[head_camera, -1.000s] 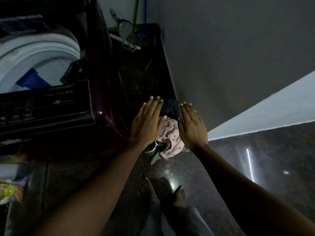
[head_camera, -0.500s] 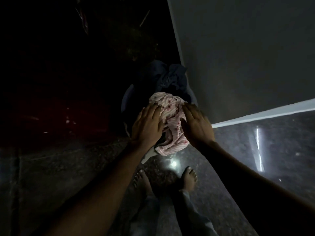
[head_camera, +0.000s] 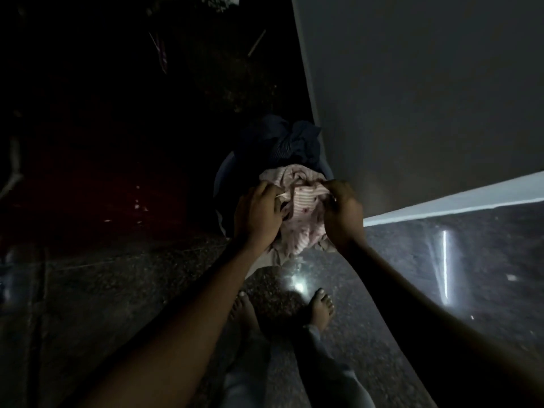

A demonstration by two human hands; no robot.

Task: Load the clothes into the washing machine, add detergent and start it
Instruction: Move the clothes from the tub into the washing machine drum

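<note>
Both hands, left hand point(head_camera: 257, 214) and right hand point(head_camera: 343, 214), pinched the pink garment point(head_camera: 300, 213) from either side atop the basket point(head_camera: 225, 178), equally near it.

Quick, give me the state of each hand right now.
Left hand: closed, gripping the pink striped garment on the laundry pile.
Right hand: closed, gripping the same garment from the other side.

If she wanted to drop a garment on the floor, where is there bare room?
Bare floor lies right of her feet, below the wall. It is crowded by the basket, where both hands, left and right, grip the pink cloth.
</note>
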